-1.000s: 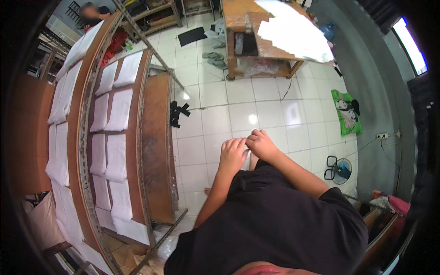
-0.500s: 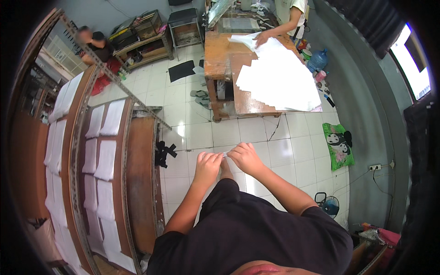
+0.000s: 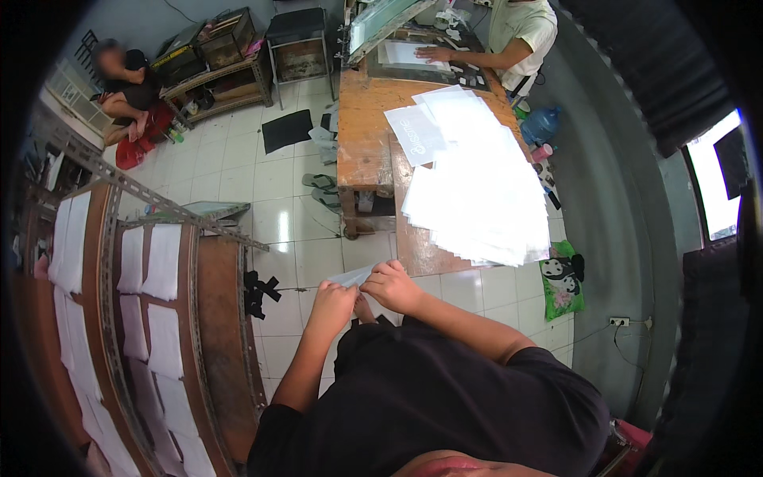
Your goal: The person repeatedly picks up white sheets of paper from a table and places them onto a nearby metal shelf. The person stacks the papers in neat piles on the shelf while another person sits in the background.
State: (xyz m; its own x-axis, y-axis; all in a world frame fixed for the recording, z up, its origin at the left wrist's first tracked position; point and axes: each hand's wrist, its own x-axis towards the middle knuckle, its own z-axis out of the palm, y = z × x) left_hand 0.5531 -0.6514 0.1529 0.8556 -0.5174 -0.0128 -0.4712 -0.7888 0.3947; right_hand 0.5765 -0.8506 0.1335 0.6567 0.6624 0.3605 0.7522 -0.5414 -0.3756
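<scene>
My left hand (image 3: 334, 302) and my right hand (image 3: 393, 288) are close together in front of my body, fingers pinched. Between them is a thin, whitish, see-through sheet (image 3: 351, 277), seen nearly edge-on; I cannot tell whether it is plastic or paper. Just beyond my hands stands a wooden table (image 3: 366, 151). Spread over its right part is a heap of white sheets (image 3: 477, 191), with a greyish printed sheet (image 3: 415, 133) at the heap's left edge. At the table's far end, a co-worker's hand (image 3: 433, 54) lies on a pale sheet on a dark board.
A tilted frame (image 3: 389, 30) rises over the board. Racks of white sheets (image 3: 164, 342) stand at my left. On the tiled floor are slippers (image 3: 322, 189), a black mat (image 3: 287, 131) and a green panda-print cushion (image 3: 563, 282). Another person (image 3: 127, 79) sits at the far left.
My view has come nearer the table. More of the whitish sheet shows between my hands. The co-worker's hand has gone from the heap to the board, and the printed sheet now shows.
</scene>
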